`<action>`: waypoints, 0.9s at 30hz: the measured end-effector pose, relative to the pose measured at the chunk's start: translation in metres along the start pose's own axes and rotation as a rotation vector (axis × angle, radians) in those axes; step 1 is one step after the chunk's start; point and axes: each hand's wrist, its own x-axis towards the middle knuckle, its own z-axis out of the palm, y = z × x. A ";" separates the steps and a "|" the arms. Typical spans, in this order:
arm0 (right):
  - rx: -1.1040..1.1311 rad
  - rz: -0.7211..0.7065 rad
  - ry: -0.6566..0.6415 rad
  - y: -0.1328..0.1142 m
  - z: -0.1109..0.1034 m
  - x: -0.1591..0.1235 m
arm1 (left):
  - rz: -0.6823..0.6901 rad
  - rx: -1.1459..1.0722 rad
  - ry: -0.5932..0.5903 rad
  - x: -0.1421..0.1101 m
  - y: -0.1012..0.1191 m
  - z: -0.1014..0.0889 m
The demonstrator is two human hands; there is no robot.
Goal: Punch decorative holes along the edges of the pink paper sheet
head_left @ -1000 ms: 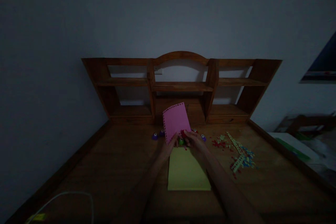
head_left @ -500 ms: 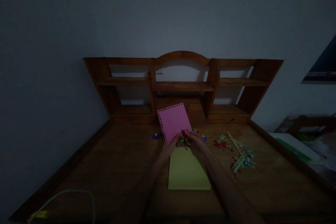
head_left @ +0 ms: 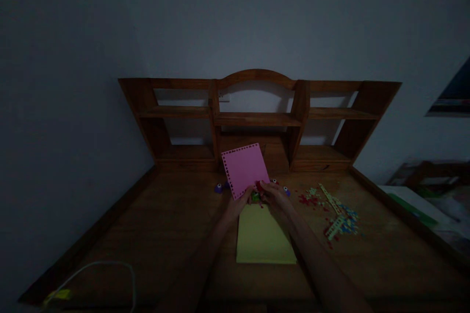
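Note:
A pink sheet of paper [head_left: 244, 168] is held up at a tilt, with small shaped holes along its top and left edges. My left hand [head_left: 242, 200] pinches its lower edge. My right hand [head_left: 275, 196] is closed on a small red paper punch [head_left: 259, 186] at the sheet's lower right corner. Between the hands shows a small green punch [head_left: 256, 196], partly hidden. Below them on the desk lies a stack of yellow paper [head_left: 265, 239]. Purple punches [head_left: 219, 188] with a white round spot stand behind, on both sides of the hands.
Small red, blue and pale paper cut-outs [head_left: 347, 222] are scattered at the right, with perforated pale strips [head_left: 330, 199] among them. A wooden shelf unit [head_left: 257, 120] stands at the desk's back. A white cable [head_left: 106, 262] curves at the front left, by a yellow object [head_left: 60, 294].
The view has shifted slightly. Both hands keep their hold on the pink sheet and the red punch, with hardly any visible movement.

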 end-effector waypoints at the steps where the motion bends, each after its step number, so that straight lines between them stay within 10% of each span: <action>1: -0.006 0.003 0.002 0.000 0.000 0.000 | -0.002 -0.009 0.016 0.000 0.000 0.000; 27: -0.047 -0.037 0.053 0.011 -0.002 0.005 | 0.021 0.068 -0.051 -0.005 0.007 0.000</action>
